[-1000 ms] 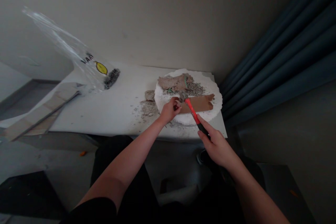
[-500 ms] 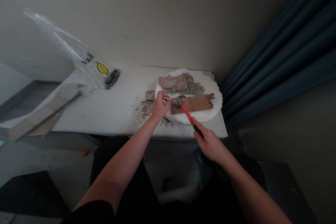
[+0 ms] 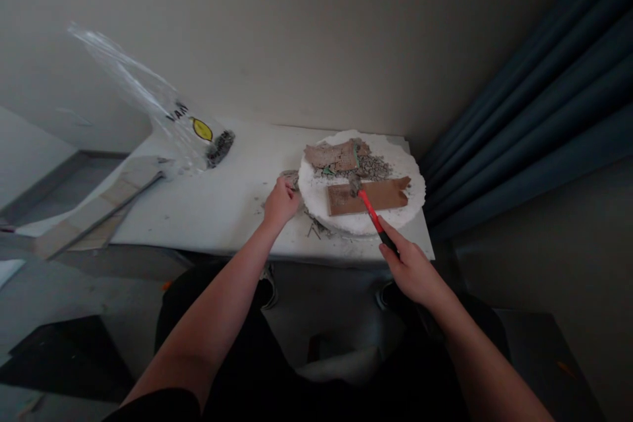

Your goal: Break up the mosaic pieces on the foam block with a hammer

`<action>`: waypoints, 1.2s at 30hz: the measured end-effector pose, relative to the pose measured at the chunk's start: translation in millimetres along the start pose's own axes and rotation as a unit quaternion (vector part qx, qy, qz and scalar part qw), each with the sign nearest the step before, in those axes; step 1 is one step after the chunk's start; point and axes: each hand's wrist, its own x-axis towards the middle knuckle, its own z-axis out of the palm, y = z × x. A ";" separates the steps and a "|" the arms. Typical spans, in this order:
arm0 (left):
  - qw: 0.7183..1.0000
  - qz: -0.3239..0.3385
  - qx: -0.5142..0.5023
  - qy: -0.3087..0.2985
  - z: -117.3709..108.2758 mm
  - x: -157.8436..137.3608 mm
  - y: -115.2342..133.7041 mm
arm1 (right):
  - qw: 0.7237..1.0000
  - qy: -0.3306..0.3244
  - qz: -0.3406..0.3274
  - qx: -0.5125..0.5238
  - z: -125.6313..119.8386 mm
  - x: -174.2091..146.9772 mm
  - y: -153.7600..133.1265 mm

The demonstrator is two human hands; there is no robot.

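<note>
My right hand (image 3: pixel 408 267) grips the black end of a hammer (image 3: pixel 372 211) with a red and black handle. The grey hammer head is over the left part of a flat brown strip (image 3: pixel 388 196), touching it or just above. That strip lies on a round white slab (image 3: pixel 312 198) with a rough edge. Left of the slab, my left hand (image 3: pixel 281 201) has its fingers curled together over the grey rubble at the rim; whatever they hold is hidden. A cracked brown mesh-like sheet (image 3: pixel 332 156) and crushed grey bits (image 3: pixel 376 168) lie at the back of the slab.
A clear plastic bag (image 3: pixel 180 135) with dark grey bits inside stands on the white table (image 3: pixel 237 211). A flat beige panel (image 3: pixel 93 217) and a thin dark bar (image 3: pixel 111 212) lie at its left end. Loose debris (image 3: pixel 316 227) lies before the slab. Blue curtains (image 3: pixel 519 119) hang on the right.
My left hand has moved left, off the brown strip's left end to the rubble beside the slab. The hammer stays over the strip in my right hand. The view has shifted slightly.
</note>
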 end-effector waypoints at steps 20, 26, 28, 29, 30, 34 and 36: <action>0.946 0.053 0.177 -0.268 43.4 -29.7 -13.8 | 1.000 0.005 0.000 -0.009 1.2 12.3 20.9; 0.959 0.022 0.144 -0.242 52.2 -23.1 -18.1 | 1.000 -0.002 -0.002 -0.005 -0.1 12.4 18.9; 0.955 0.012 0.161 -0.249 52.9 -23.0 -16.4 | 1.000 -0.002 -0.002 -0.007 -0.5 12.4 18.1; 0.953 0.006 0.171 -0.250 52.4 -22.6 -15.4 | 1.000 -0.003 -0.001 -0.009 -0.6 12.3 17.7; 0.951 -0.002 0.182 -0.250 51.3 -21.9 -14.5 | 1.000 -0.003 0.001 -0.012 -0.6 12.1 17.3; 0.943 -0.027 0.217 -0.252 47.1 -19.2 -13.0 | 1.000 -0.003 0.001 -0.020 -0.9 11.0 15.8; 0.940 -0.026 0.223 -0.258 46.9 -18.9 -13.1 | 1.000 -0.003 0.000 -0.021 -1.1 10.6 15.2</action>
